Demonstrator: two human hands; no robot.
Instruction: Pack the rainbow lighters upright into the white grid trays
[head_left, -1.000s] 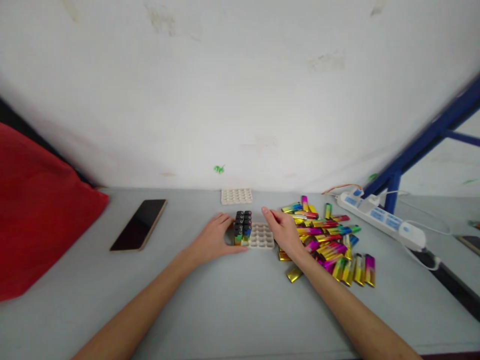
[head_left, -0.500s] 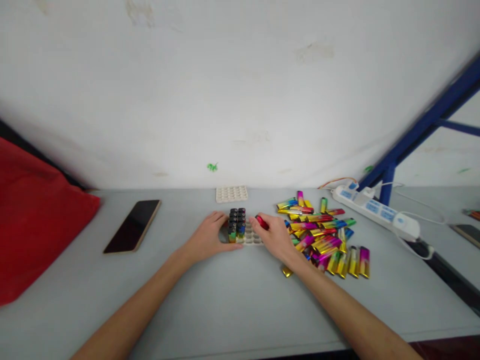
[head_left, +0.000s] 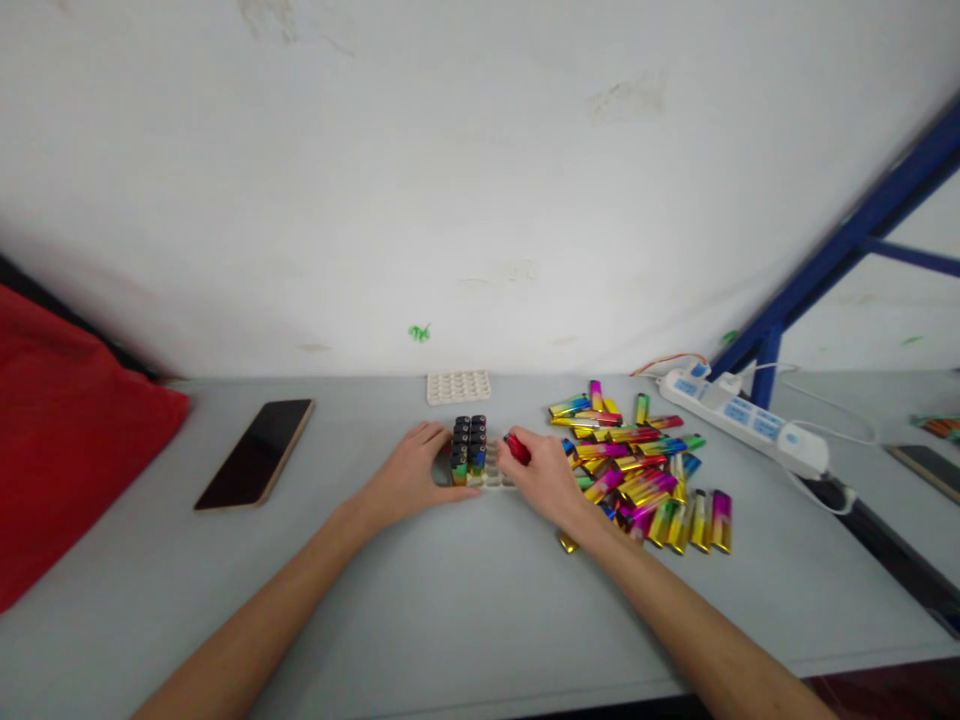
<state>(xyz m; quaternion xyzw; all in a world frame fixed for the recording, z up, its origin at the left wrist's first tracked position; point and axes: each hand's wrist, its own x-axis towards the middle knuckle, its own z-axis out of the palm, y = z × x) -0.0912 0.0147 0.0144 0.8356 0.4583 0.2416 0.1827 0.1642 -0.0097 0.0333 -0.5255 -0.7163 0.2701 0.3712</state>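
Two rows of lighters (head_left: 470, 445) with black tops stand upright in a white tray with holes (head_left: 495, 482) in the middle of the table. My left hand (head_left: 415, 470) curves around the tray's left side, with its thumb along the front edge and its fingers behind. In my right hand (head_left: 544, 472) a red lighter (head_left: 516, 449) is pinched over the tray's right part, beside the standing rows. Its lower end is hidden by the fingers. Close to my right wrist lies a loose pile of shiny multicoloured lighters (head_left: 634, 462).
A second white tray (head_left: 458, 387) lies near the wall. On the left are a phone (head_left: 255, 455) and a red cloth-like item (head_left: 75, 430). A white power strip (head_left: 742, 420) with cables runs along the right, near a blue metal frame (head_left: 840, 240).
The whole view has shifted slightly. My right hand has tilted the red lighter a little and stays over the tray; my left hand keeps its place at the tray.
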